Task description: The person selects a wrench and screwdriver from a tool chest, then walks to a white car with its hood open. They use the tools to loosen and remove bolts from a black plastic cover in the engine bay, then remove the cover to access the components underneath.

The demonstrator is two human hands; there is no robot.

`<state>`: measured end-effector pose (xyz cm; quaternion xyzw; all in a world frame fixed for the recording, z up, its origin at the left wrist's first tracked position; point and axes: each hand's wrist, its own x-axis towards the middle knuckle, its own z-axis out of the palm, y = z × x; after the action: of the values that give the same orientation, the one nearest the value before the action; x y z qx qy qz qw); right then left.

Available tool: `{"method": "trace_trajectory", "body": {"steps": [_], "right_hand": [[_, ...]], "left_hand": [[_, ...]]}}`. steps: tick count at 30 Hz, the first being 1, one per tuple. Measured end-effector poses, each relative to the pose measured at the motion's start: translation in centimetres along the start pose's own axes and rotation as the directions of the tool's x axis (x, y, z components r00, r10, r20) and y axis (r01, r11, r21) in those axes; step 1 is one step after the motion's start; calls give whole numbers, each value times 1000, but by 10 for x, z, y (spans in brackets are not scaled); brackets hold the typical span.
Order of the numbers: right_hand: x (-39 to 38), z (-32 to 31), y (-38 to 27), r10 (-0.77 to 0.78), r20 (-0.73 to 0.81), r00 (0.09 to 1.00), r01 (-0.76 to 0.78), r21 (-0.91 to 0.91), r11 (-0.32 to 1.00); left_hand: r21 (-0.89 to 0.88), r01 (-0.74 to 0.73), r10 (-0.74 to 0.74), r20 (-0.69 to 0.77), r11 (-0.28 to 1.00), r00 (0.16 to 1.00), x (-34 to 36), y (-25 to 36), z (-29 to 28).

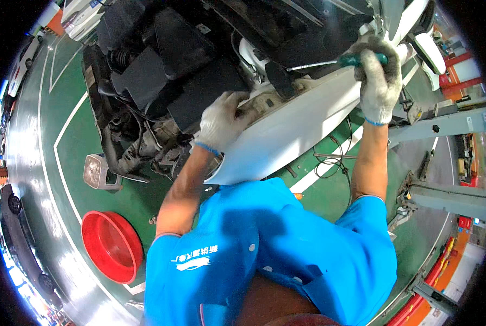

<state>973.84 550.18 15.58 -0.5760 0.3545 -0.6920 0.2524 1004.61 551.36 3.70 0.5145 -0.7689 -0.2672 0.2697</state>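
My right hand (381, 87), in a soiled white work glove, is closed around the green handle of a screwdriver (313, 66). The metal shaft points left over the engine bay, with its tip by a dark upright part near the fender's inner edge. My left hand (219, 122), gloved too, is at the near end of the white fender (292, 130). Its fingers curl in at the inner flange (267, 102); whatever they pinch there is hidden. Black covers (183, 43) fill the engine bay beside that hand.
The car's front end is stripped, baring hoses and brackets (150, 138). A red basin (111, 247) and a square beige container (99, 172) stand on the green floor at left. Black cables (332, 157) lie right of the fender, near grey lift arms (444, 126).
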Motion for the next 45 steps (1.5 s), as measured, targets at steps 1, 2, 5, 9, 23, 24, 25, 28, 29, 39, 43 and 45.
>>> {"method": "trace_trajectory", "body": {"steps": [1, 2, 5, 9, 23, 24, 25, 28, 29, 39, 43, 45], "right_hand": [[-8, -1, -5, 14, 15, 1000, -12, -127, 992], [-13, 0, -7, 32, 31, 999, -23, -250, 968], [-23, 1, -2, 16, 129, 992, 28, -334, 942], [-29, 5, 11, 67, 154, 986, -12, -336, 942], [-26, 43, -6, -105, 338, 935, 343, -791, 506], [-24, 49, -8, -99, 339, 936, 335, -766, 549], [-20, 53, -8, -93, 340, 936, 327, -737, 591], [-20, 69, 17, -16, 124, 992, 60, -367, 928], [-22, 73, 24, 95, 41, 995, -84, -225, 971], [26, 60, 44, 97, 679, 728, -160, 30, 987], [7, 88, 54, 144, 26, 989, -140, -99, 985], [-7, 107, 25, 153, -20, 988, -154, -192, 969]], "left_hand": [[33, -18, 17, 50, 999, 999, 12, 1, 4], [65, -38, 31, 100, 997, 995, 22, 3, 8], [18, -29, 26, 171, 999, 985, 43, 8, 21], [-96, -23, 37, 145, 995, 989, 43, 2, 28], [-141, -15, 35, 140, 990, 989, 43, -5, 31], [-150, -22, 43, 141, 988, 989, 43, -6, 32], [-145, -25, 45, 135, 989, 990, 42, -6, 33], [-131, -33, 49, 127, 991, 991, 43, -4, 32], [-127, -29, 45, 133, 992, 990, 43, -3, 31], [-143, -45, 62, 115, 989, 991, 44, -3, 30], [-143, -12, 25, 90, 990, 996, 41, -2, 30], [-38, -60, 61, 21, 997, 998, 41, 5, 23]]}}
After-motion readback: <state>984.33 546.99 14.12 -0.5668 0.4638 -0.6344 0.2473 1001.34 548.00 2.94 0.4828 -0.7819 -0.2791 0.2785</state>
